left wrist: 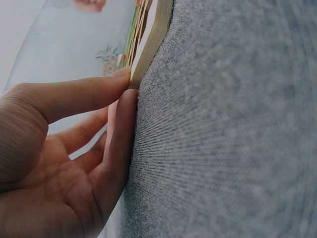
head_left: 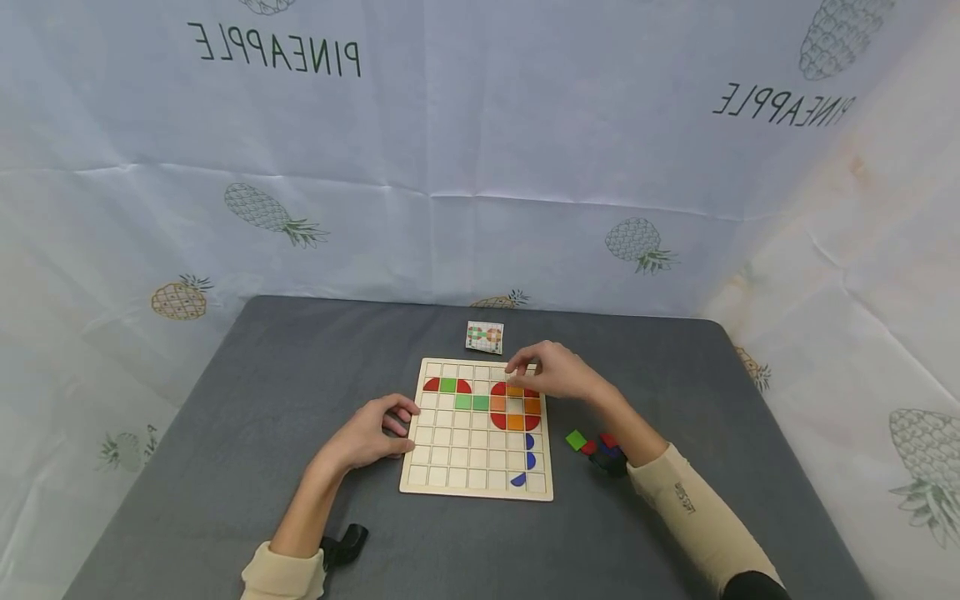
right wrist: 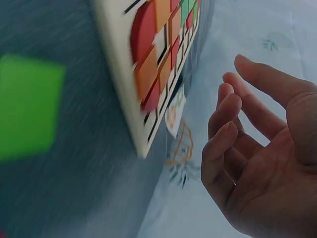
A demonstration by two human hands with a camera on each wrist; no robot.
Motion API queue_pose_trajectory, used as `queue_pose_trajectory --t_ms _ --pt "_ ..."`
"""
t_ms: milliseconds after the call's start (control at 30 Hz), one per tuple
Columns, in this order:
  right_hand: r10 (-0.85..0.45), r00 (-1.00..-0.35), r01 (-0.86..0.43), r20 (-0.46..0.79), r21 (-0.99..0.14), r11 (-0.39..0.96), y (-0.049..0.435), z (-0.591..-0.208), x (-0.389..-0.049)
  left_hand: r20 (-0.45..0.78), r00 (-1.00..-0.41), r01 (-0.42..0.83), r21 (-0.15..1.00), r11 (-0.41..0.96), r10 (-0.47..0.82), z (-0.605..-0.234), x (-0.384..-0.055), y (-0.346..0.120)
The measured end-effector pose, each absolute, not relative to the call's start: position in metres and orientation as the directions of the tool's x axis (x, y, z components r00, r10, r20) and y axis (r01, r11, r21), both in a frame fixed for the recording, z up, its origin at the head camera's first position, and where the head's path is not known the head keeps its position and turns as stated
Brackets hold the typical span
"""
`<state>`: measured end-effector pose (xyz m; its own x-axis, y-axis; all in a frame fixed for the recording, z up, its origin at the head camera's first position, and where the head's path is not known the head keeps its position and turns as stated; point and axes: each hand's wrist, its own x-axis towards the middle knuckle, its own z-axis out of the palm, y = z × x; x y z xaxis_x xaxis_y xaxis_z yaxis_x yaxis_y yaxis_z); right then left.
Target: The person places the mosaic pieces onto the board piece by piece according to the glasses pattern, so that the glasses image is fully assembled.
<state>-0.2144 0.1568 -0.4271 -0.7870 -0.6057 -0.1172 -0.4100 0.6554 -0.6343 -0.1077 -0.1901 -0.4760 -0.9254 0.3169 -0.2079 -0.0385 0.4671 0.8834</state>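
Fingers: left hand (head_left: pixel 371 433) relaxed, touching the left edge of my wooden grid board (head_left: pixel 459 457); right hand (head_left: pixel 558 371) loosely curled above the far right corner, grasping nothing I can see.
Grey table (head_left: pixel 337 333): under everything.
Board: mid-table, between my hands, partly filled.
Red-and-orange ring (head_left: pixel 497 403): far right of board; apparently complete.
Red-and-green group (head_left: pixel 464 402): far left to centre; probably a second ring barely begun, judging by the card.
Pattern card (head_left: pixel 484 337): beyond the far edge.
Loose pieces, right of board, unplaced: green square (head_left: pixel 576 439), red and blue ones, count unclear.
Blue half-discs (head_left: pixel 531 461): three, near right, placed.
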Motion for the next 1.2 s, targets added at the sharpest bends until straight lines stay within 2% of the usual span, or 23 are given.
queue_pose_trajectory --t_ms 233,533,667,867,1100,1200 --pt "-0.562 -0.811 -0.360 -0.163 -0.619 0.698 0.199 -0.426 -0.194 -0.199 -0.924 -0.024 0.881 0.472 0.326 -0.477 -0.109 -0.191" --pt "-0.628 -0.744 -0.357 -0.228 -0.658 0.663 0.243 -0.443 -0.170 -0.208 -0.925 -0.034 0.878 0.477 0.318 -0.476 -0.109 -0.190" --pt "-0.630 -0.735 -0.334 -0.251 -0.675 0.658 0.254 -0.451 -0.163 -0.209 -0.925 -0.033 0.876 0.481 0.318 -0.476 -0.109 -0.190" --pt "-0.601 -0.758 -0.309 -0.253 -0.672 0.672 0.257 -0.459 -0.158 -0.205 -0.926 -0.026 0.874 0.485 0.318 -0.477 -0.109 -0.191" --pt "-0.549 -0.813 -0.357 -0.195 -0.578 0.734 0.252 -0.462 -0.158 -0.205 -0.926 -0.027 0.874 0.486 0.317 -0.477 -0.108 -0.191" --pt "-0.543 -0.818 -0.354 -0.190 -0.578 0.735 0.254 -0.462 -0.161 -0.207 -0.926 -0.030 0.874 0.485 0.316 -0.477 -0.108 -0.191"
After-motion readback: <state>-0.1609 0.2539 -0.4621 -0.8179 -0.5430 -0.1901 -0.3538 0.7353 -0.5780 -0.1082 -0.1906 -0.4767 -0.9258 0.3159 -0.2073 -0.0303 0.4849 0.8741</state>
